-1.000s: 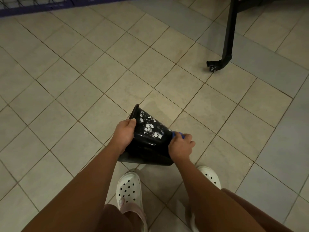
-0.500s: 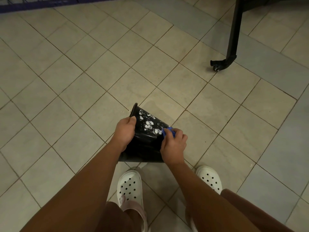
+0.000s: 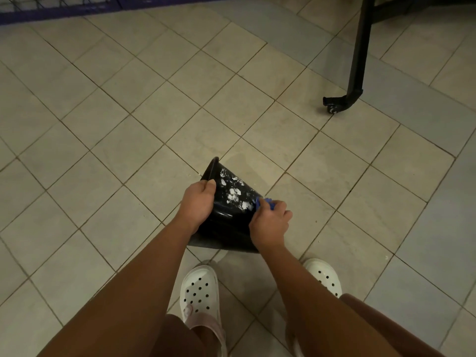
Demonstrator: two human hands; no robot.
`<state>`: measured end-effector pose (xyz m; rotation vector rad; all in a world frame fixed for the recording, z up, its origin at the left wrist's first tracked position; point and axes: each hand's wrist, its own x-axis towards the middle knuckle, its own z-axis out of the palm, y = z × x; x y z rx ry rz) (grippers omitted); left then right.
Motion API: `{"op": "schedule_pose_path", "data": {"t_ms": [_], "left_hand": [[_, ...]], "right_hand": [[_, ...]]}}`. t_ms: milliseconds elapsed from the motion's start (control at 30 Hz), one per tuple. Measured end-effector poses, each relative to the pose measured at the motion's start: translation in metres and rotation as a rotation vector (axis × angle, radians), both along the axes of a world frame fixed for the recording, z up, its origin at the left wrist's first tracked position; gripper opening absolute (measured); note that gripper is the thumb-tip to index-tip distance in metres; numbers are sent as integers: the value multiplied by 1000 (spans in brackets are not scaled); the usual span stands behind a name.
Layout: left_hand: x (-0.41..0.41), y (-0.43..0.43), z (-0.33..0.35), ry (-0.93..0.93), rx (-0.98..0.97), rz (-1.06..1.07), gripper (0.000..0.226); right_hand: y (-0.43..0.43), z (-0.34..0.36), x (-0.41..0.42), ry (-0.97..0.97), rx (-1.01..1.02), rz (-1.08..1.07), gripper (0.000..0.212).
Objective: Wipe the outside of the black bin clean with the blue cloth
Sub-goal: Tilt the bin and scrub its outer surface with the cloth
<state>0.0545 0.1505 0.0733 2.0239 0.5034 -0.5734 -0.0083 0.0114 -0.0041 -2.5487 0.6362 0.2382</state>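
Observation:
A black bin (image 3: 229, 217) with white smears on its side is held tilted above the tiled floor, its rim pointing up and left. My left hand (image 3: 199, 202) grips the bin's left side near the rim. My right hand (image 3: 270, 222) holds a bunched blue cloth (image 3: 264, 203) against the bin's right side, just right of the white smears. Most of the cloth is hidden in my fingers.
A black metal frame leg with a small castor (image 3: 340, 103) stands on the floor at the upper right. A dark blue grille (image 3: 64, 6) runs along the top left edge. My feet in white clogs (image 3: 199, 296) stand just below the bin.
My right hand has slid the cloth back to the right along the bin's side, after moving left over the smears. The left hand keeps its hold on the bin.

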Motion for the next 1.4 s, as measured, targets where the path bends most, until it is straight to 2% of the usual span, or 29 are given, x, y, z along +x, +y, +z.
{"op": "schedule_pose_path", "data": {"t_ms": [100,233,333,467,567,700,833,933,1033,1133,1200,1400], "left_hand": [[1,1,-1,7,27,-7,40],[2,1,0,19,44,-31,40],[2,-3,1,5,32,-41,41],[3,-6,0,-15,47,-57,43],[1,-1,-3,7,62,-72,41],[0,2,-3,19,58,-75,39],[2,0,-1,8,36,-64,39],[1,1,-2,-2,44,-69,40],[0,3,-3,1,48,-71,39],[0,3,-2,10,35,-49,39],[1,5,-2,22,21,-21,41],[2,5,-3,25,3,-6,38]], "right_hand": [[24,9,-15,-110,-6,-84,40],[33,11,-15,-216,-4,19,38],[11,3,-2,-198,22,66,34],[-1,-1,-1,-127,91,-16,34],[11,-2,-18,-205,71,-8,38],[13,-1,-21,-304,95,156,38],[-4,0,-6,-202,124,114,32],[-14,1,-11,-104,66,120,44],[-28,-3,-22,-189,1,310,63],[-41,-11,-17,-203,208,418,74],[-44,-13,-16,-212,274,444,76],[-32,-20,-44,-265,172,226,57]]}}
